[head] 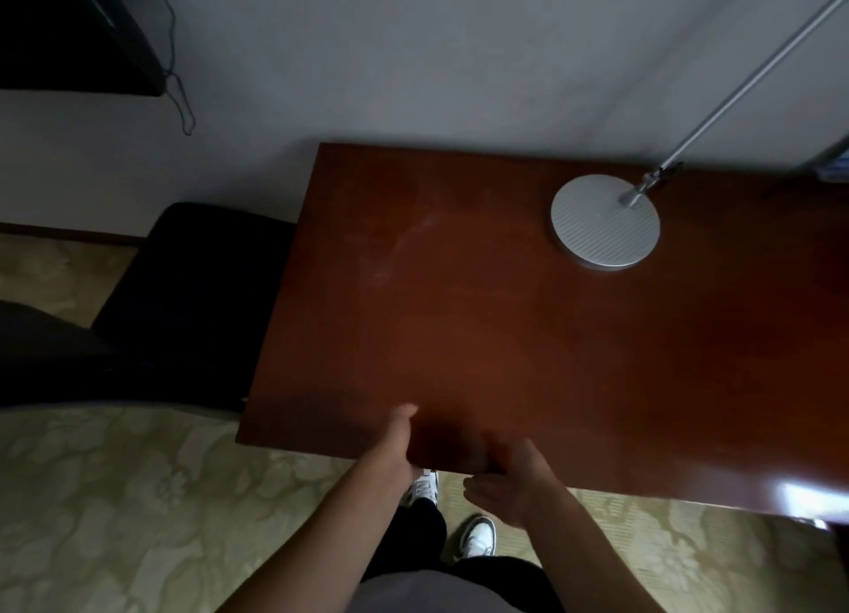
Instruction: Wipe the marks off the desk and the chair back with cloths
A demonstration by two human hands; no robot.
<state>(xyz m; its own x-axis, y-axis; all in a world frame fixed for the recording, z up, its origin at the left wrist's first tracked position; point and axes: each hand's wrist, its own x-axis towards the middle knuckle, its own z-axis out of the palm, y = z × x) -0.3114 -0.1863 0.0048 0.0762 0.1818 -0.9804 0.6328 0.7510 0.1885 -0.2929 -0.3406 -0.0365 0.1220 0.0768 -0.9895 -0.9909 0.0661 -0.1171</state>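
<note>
Both hands were at the near edge of the reddish-brown desk (505,337). The left hand (396,447) lay edge-on with its thumb on the top; its fingers were hidden. The right hand (505,479) was blurred, fingers over that edge. Pale smears (404,240) marked the desk's far left part. A round lamp base (605,222) stood toward the far right corner. A dark chair (193,300) sat just beside the left edge.

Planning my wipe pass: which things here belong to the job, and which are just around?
Job:
desk, faint smears on top
dark chair beside it
left hand, right hand at the front edge
No cloth visible.

Just around:
lamp base
hanging cable
</note>
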